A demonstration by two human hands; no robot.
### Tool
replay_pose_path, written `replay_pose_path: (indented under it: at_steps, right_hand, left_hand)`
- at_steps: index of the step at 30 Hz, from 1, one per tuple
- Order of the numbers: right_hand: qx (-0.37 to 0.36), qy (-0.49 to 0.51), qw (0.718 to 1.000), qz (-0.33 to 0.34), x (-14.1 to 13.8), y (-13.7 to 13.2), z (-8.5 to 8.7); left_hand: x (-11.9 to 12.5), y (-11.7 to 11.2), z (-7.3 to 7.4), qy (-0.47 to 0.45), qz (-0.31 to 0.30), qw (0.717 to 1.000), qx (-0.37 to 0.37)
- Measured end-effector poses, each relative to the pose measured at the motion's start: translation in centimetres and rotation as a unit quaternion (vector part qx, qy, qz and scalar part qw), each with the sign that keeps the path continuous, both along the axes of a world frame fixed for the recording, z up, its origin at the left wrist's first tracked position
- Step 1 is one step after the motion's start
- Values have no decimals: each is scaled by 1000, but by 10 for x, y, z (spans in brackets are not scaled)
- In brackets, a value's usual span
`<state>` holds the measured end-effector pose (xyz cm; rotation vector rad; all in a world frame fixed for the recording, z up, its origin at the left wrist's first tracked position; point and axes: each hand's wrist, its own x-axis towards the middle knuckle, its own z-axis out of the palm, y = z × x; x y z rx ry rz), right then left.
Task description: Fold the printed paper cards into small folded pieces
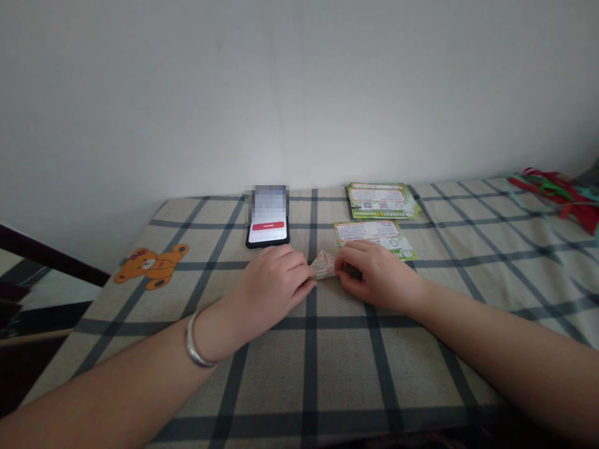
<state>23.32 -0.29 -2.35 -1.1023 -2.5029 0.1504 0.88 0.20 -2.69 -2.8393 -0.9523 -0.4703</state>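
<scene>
Left hand (277, 277) and right hand (369, 273) pinch opposite ends of folded paper (324, 265), inward from the far edge of the table (271, 380); step judged as folding, next move calling for even pressure

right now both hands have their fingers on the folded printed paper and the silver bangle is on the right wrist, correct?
One slip: the silver bangle is on the left wrist, as the head view shows. The left hand and right hand do have their fingers on the folded printed paper.
</scene>
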Motion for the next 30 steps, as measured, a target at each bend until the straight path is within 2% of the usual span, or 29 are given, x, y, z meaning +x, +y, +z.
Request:
replay_pose_path:
  at_steps: [6, 13, 22, 30]
  right_hand:
    - [16, -21, 1000, 7, 0, -1, 2]
    - [50, -49, 997, -25, 2, 0, -1]
    - [35, -39, 998, -31, 3, 4, -6]
    - [40, -47, 997, -39, 1, 4, -3]
  left_hand:
    - [2, 2, 0, -20, 9, 1000, 3]
    - [3, 1, 2, -33, 29, 999, -16]
    - [3, 4, 2, -40, 51, 997, -33]
    - [5, 3, 2, -34, 57, 997, -44]
